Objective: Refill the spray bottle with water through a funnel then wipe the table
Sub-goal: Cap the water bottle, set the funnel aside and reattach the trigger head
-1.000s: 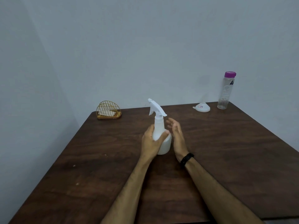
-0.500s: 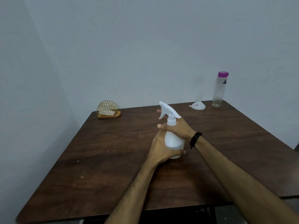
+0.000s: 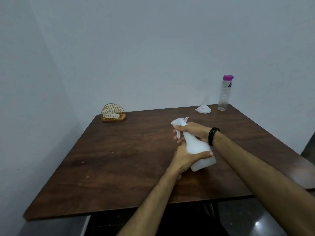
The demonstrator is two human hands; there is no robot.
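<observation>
A white spray bottle [image 3: 196, 147] is tilted to the left above the dark wooden table [image 3: 129, 159]. My left hand [image 3: 186, 159] wraps around its body from the left. My right hand [image 3: 192, 131], with a black band on the wrist, closes over the neck just below the white trigger head [image 3: 179, 121]. A white funnel [image 3: 203, 109] lies mouth down at the table's far right. Beside it stands a clear water bottle with a purple cap [image 3: 225, 93].
A gold wire holder [image 3: 113, 113] with white paper napkins in it sits at the far left corner. Pale walls close in behind and to the left. The table's near edge [image 3: 119, 210] runs below my forearms, with dark floor beyond it.
The spray bottle has tipped from upright to leaning left and is lifted off the table. My right hand went from open beside it to gripping its neck. The view has shifted left.
</observation>
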